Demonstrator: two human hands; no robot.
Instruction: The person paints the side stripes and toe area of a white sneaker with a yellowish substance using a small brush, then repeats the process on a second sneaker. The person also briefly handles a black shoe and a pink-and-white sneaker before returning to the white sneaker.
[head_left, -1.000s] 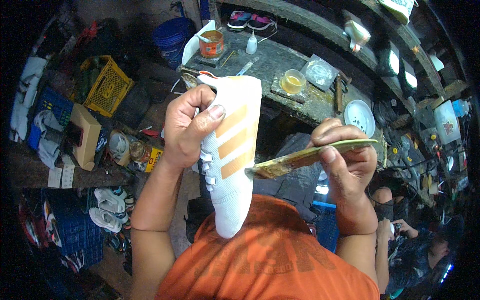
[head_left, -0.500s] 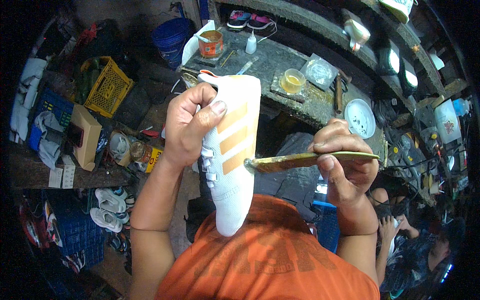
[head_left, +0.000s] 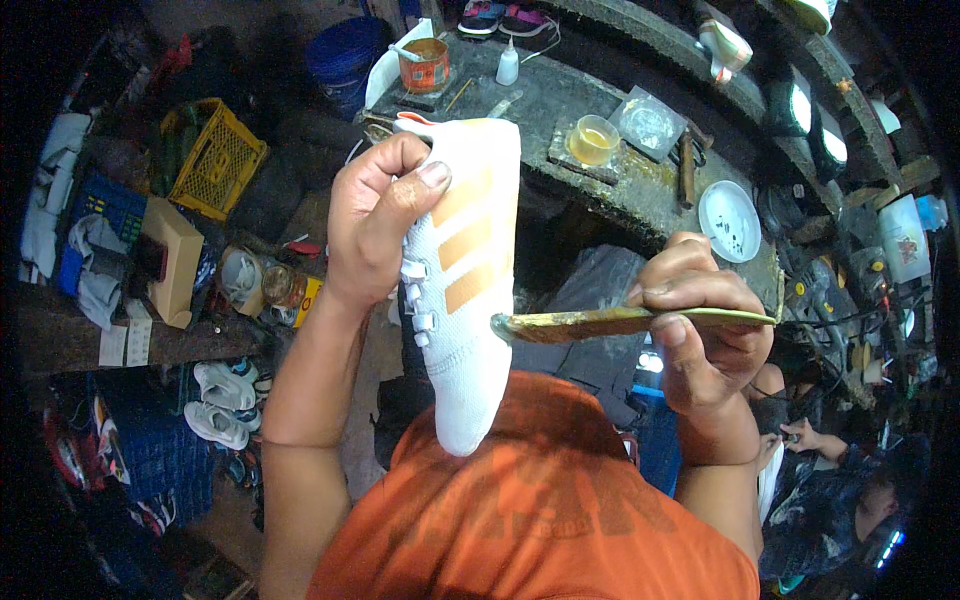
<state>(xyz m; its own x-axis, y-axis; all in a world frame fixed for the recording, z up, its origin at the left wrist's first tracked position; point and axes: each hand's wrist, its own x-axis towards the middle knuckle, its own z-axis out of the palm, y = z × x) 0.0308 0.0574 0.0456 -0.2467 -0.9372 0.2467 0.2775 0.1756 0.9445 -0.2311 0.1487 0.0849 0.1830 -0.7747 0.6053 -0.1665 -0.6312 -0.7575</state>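
The white shoe (head_left: 470, 385) points its toe at the orange shirt (head_left: 540, 480), left hand (head_left: 378, 215) clenched on its heel half. Right of it, the right hand (head_left: 705, 325) pinches a brush (head_left: 585, 323), tip touching the shoe's edge; a slipping pinch could smear the stripes (head_left: 475, 245). Beyond it, open room lies before the bench (head_left: 640, 212).

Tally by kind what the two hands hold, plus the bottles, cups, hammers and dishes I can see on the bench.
Shoe, in the left hand: 1
Long flat tool, in the right hand: 1
Bottle: 1
Cup: 1
Hammer: 1
Dish: 1
Total: 6
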